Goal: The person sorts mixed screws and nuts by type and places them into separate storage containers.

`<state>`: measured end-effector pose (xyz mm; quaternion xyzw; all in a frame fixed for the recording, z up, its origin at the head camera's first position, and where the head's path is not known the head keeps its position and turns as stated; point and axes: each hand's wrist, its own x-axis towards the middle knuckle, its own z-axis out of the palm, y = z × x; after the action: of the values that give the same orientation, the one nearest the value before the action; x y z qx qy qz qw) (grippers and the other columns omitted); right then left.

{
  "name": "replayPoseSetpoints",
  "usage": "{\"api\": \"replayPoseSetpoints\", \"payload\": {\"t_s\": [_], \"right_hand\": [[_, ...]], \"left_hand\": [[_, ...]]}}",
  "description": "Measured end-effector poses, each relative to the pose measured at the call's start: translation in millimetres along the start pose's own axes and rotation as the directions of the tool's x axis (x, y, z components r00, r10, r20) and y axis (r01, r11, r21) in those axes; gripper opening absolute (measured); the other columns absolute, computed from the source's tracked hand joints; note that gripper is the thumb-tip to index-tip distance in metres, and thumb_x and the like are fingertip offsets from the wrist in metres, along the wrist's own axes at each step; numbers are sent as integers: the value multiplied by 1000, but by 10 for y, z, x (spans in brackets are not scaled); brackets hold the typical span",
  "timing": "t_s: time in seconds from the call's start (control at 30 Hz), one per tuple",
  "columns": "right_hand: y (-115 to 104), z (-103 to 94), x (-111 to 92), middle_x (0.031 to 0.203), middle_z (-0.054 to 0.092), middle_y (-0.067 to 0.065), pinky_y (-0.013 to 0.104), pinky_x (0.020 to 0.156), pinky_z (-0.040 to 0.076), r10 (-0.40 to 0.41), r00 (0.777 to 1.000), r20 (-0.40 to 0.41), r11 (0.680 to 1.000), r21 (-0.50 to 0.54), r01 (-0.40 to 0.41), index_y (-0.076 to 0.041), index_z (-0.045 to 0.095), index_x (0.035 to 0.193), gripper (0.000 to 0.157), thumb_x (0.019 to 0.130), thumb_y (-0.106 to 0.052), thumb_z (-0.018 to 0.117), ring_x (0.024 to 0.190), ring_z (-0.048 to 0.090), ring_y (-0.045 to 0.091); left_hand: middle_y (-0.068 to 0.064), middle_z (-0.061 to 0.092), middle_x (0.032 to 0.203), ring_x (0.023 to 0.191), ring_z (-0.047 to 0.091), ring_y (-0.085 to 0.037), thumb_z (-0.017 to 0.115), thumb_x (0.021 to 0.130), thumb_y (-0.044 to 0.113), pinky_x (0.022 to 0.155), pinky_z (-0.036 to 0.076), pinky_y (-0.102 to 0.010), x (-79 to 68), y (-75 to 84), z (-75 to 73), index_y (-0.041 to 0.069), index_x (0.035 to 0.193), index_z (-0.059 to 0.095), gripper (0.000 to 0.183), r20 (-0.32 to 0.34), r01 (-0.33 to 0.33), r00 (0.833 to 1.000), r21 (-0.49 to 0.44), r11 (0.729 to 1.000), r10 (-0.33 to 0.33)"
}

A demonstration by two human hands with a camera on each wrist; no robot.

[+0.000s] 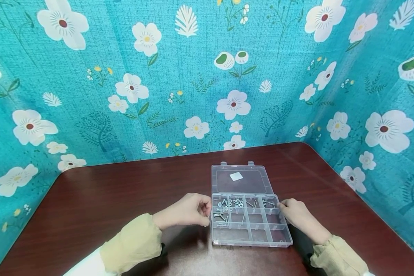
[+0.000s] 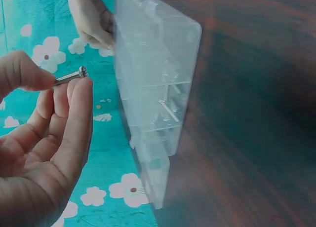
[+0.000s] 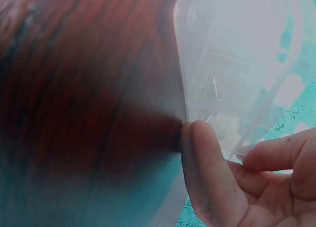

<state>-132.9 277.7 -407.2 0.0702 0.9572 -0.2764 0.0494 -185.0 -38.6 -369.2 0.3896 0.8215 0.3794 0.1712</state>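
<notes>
A clear plastic compartment box [image 1: 252, 243] lies on the table with its lid [image 1: 248, 186] folded back. Just left of its side wall is my left hand [image 1: 188, 210]. In the left wrist view a silvery screw [image 2: 70, 78] is pinched between the thumb and fingertips, its slotted-looking head sticking out past them. At the opposite side my right hand [image 1: 296, 214] grips the box's right wall. The right wrist view shows its fingers [image 3: 212, 168] against the outside of that wall, the thumb over the rim.
Screws [image 1: 222, 217] and nuts [image 1: 236, 202] lie in several compartments on the left and along the back row. A white label [image 1: 236, 176] is on the lid. Dark red-brown tabletop [image 1: 131, 191] extends around the box, with a flowered blue cloth [image 1: 200, 99] behind.
</notes>
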Motion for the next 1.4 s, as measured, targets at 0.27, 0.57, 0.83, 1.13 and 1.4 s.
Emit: {"api": "replayPoseSetpoints", "payload": {"t_s": [0.27,0.57,0.83,1.13,1.4], "right_hand": [[3,-2,0,48,41,-1,28,46,36,-12,1000,-8,1000,2,12,-2,58,68,31,92,-15,44,45,41,13],[17,16,1,48,42,0,28,46,36,3,1000,0,1000,8,-3,-2,58,68,30,91,-15,43,45,41,13],[17,16,2,47,41,-1,28,45,36,-9,1000,-7,1000,3,9,-2,58,68,30,91,-14,44,44,41,13],[11,16,-2,47,42,-1,28,45,36,-1,1000,1,1000,5,1,-2,57,67,30,91,-14,44,44,41,13],[6,8,9,48,42,0,28,46,37,2,1000,3,1000,-6,-2,0,58,71,29,91,-14,44,45,42,13]], "left_hand": [[8,49,60,56,47,-2,66,66,1,56,42,-18,176,92,-18,10,68,54,15,-53,-47,997,-11,999,47],[5,53,66,62,52,-5,64,69,1,61,46,-20,374,178,-38,9,74,56,13,-55,-69,996,-31,997,67],[5,55,67,63,52,-5,65,72,3,62,45,-18,577,248,-10,10,76,57,12,-10,-63,998,26,998,63],[6,56,66,61,50,-3,64,75,2,59,42,-15,789,223,121,10,76,60,8,86,-63,995,134,989,51],[6,56,70,65,50,-2,64,79,5,62,42,-14,754,149,154,9,80,61,5,140,-62,990,261,963,26]]}}
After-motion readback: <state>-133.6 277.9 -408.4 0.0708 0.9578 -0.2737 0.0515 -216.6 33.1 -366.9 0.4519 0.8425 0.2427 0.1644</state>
